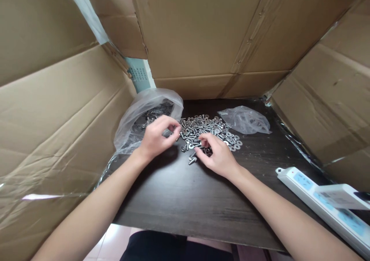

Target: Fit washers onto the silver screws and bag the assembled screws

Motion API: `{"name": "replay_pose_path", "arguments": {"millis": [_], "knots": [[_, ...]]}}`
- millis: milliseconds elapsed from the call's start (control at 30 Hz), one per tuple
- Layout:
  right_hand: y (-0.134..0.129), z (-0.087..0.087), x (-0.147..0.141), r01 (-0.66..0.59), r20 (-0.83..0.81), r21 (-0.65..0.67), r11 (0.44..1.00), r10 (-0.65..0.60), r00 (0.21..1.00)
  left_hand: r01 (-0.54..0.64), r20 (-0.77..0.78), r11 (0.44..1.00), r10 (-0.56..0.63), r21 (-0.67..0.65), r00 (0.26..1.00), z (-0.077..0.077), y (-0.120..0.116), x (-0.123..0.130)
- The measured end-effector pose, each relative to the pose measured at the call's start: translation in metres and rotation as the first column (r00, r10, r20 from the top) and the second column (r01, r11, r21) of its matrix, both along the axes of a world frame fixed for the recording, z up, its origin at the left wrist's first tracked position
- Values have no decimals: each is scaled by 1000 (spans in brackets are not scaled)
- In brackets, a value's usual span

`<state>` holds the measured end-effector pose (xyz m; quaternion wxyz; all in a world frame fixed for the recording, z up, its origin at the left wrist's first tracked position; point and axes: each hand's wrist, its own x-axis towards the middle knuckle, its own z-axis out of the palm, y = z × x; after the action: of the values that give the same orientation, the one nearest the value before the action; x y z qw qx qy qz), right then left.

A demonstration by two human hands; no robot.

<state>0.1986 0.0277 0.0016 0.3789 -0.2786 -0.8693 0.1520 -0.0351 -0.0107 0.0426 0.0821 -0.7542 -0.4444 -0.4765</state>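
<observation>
A pile of loose metal bolts (199, 129) mixed with flat washers (237, 144) lies on the dark table. My left hand (158, 138) is above the pile's left edge, thumb and forefinger pinched together; what is between them, if anything, is too small to make out. At the pile's near side is my right hand (217, 155), its fingers curled over the bolts and the thumb apart from the forefinger. Just left of that thumb are a few stray bolts (192, 160). Behind my left hand an open clear plastic bag (124, 132) contains many dark metal pieces.
Cardboard walls (208, 30) enclose the table (173, 203) at the left, back and right. A smaller clear bag (245, 120) lies behind the pile to the right. On the right, a white power strip (291, 176) has a white plug-in adapter (341, 195) on it.
</observation>
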Motion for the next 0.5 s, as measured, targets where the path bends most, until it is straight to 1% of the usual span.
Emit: {"name": "replay_pose_path", "arguments": {"millis": [67, 100, 133, 200, 267, 367, 433, 500], "knots": [[0, 0, 0, 1, 13, -11, 1000, -1, 1000, -147, 15, 988, 147, 47, 989, 6, 4, -16], [0, 0, 0, -2, 19, -21, 1000, 2, 1000, -207, 21, 977, 206, 44, 978, 6, 6, -24], [-1, 0, 0, -6, 23, -32, 999, 6, 1000, -258, 28, 966, 257, 19, 966, 6, 9, -32], [-1, -1, 0, -12, 28, -47, 999, 13, 1000, -321, 32, 945, 324, -69, 946, 0, 14, -46], [-1, -1, 0, -15, 27, -51, 999, 17, 1000, -356, 22, 914, 367, -195, 930, -8, 19, -56], [-1, 0, 0, -24, 25, -41, 999, 25, 999, -388, -65, 846, 392, -367, 918, -19, 23, -63], [-1, 0, 0, -33, 30, -33, 999, 34, 999, -405, -113, 814, 396, -416, 911, -20, 23, -63], [-1, 1, 0, -39, 35, -31, 999, 40, 999, -411, -121, 817, 397, -405, 910, -17, 21, -58]]}}
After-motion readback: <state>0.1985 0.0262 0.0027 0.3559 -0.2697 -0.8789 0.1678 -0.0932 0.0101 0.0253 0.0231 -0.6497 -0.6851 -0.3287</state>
